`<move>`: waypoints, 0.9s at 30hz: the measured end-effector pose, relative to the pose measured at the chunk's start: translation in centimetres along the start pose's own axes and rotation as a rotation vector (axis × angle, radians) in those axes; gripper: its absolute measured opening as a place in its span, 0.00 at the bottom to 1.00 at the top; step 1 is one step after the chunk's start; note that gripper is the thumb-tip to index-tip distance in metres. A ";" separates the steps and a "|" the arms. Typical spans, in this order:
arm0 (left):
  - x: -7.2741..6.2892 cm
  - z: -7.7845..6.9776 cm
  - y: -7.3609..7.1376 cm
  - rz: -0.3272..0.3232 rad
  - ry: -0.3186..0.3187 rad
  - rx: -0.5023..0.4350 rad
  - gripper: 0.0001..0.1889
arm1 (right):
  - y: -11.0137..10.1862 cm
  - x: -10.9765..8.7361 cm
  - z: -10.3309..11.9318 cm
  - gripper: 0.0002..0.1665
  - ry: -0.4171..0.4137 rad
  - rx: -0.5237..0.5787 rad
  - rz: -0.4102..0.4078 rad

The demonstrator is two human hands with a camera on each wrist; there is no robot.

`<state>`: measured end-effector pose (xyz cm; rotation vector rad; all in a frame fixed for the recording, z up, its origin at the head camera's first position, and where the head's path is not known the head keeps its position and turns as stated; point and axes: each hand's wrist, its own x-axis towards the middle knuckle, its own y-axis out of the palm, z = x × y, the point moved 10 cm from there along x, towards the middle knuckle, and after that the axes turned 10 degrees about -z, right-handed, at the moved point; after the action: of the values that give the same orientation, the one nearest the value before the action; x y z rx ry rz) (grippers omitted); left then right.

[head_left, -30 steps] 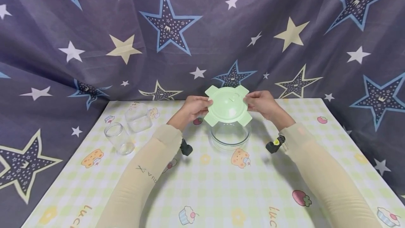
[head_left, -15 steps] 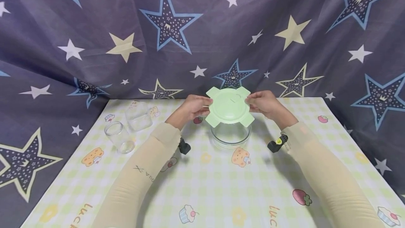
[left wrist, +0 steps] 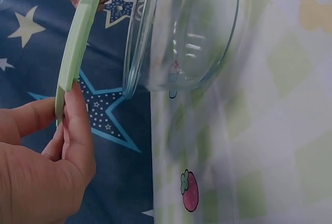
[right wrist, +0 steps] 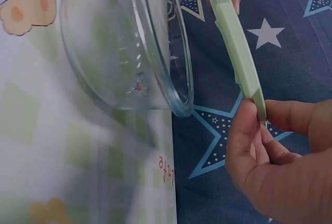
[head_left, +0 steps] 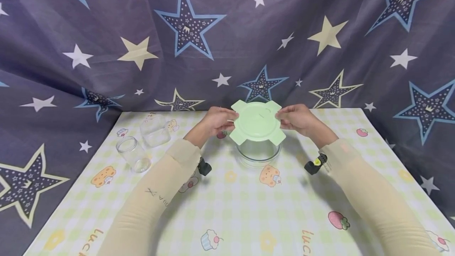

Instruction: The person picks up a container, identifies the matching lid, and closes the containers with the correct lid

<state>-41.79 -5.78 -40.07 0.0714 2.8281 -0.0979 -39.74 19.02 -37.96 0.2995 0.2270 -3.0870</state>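
Note:
Both hands hold a round pale green lid (head_left: 257,121) with four flaps, one hand on each side. My left hand (head_left: 219,121) pinches its left edge between thumb and fingers, as the left wrist view shows with the lid (left wrist: 83,35) edge-on. On the opposite edge, my right hand (head_left: 296,118) has the same kind of pinch. Below sits a round clear glass bowl (head_left: 258,155) on the table. In the right wrist view a gap shows between the lid (right wrist: 238,47) and the rim of the glass bowl (right wrist: 179,105).
Left of the arms, a clear jar (head_left: 134,155) and another clear container (head_left: 155,131) stand on the checked tablecloth (head_left: 234,208). A dark star-patterned curtain (head_left: 213,78) hangs right behind the table's back edge.
The lid has come down slightly and tilted flatter over the glass bowl, covering more of its opening in the head view. Both hands keep their hold on it.

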 end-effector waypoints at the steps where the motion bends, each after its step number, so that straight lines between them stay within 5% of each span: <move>1: -0.1 0.1 0.0 0.002 0.001 0.002 0.16 | 0.0 -0.1 -0.1 0.14 0.000 -0.002 0.004; 27: -1.1 2.1 0.1 0.045 0.005 0.100 0.14 | 1.0 -1.7 -2.4 0.14 0.035 -0.132 0.014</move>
<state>-40.05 -5.87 -41.76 0.1577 2.8230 -0.2294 -37.59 18.45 -40.13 0.3482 0.4260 -3.0359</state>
